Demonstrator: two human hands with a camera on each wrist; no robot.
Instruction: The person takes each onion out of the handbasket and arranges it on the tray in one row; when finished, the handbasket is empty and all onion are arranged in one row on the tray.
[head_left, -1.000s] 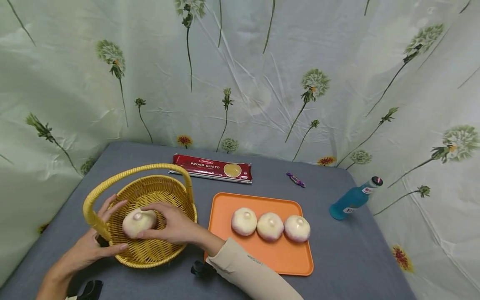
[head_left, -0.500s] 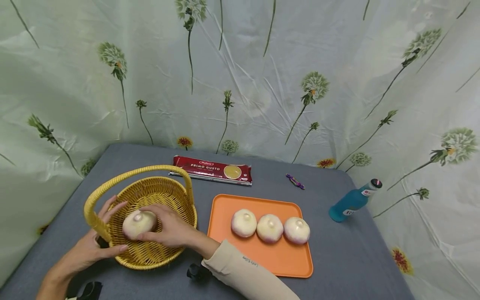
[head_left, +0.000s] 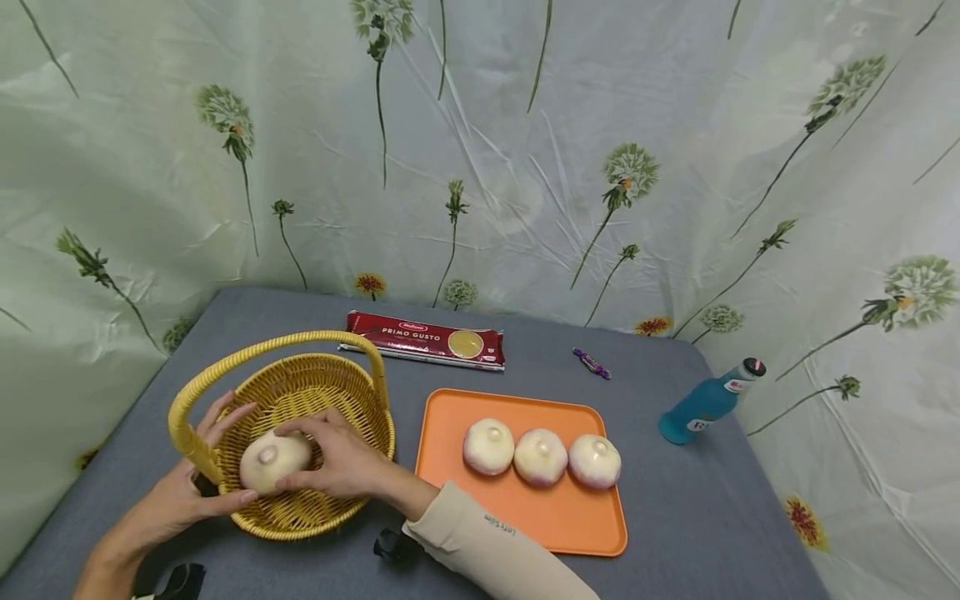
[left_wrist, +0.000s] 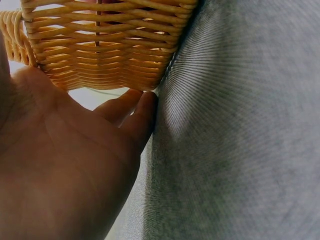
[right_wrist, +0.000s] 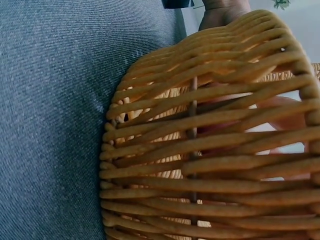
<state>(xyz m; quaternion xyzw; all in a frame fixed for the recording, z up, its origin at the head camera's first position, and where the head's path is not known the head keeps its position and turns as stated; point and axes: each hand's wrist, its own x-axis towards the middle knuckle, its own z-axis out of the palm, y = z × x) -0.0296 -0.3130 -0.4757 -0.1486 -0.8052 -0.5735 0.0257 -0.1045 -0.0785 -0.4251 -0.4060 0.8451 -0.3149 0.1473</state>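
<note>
A yellow wicker basket (head_left: 300,508) with an arched handle (head_left: 270,343) stands at the table's front left. Inside it lies a round white turnip with a pink tinge (head_left: 262,467). My right hand (head_left: 288,457) reaches into the basket and grips it from the right, thumb in front and fingers over the top. My left hand (head_left: 202,483) rests against the basket's outer left wall by the handle's foot, fingers fairly straight. The left wrist view shows that palm (left_wrist: 75,150) flat against the weave (left_wrist: 100,45). Only basket wall (right_wrist: 210,150) fills the right wrist view.
An orange tray (head_left: 525,533) right of the basket carries three more turnips (head_left: 540,455) in a row. Behind lie a red pasta packet (head_left: 423,337) and a small purple sweet (head_left: 591,362). A blue bottle (head_left: 701,404) stands far right. Flowered cloth walls in the grey table (head_left: 712,517).
The turnip in my right hand has sunk a little lower and to the left inside the basket and tilted. My left hand and the basket stay put.
</note>
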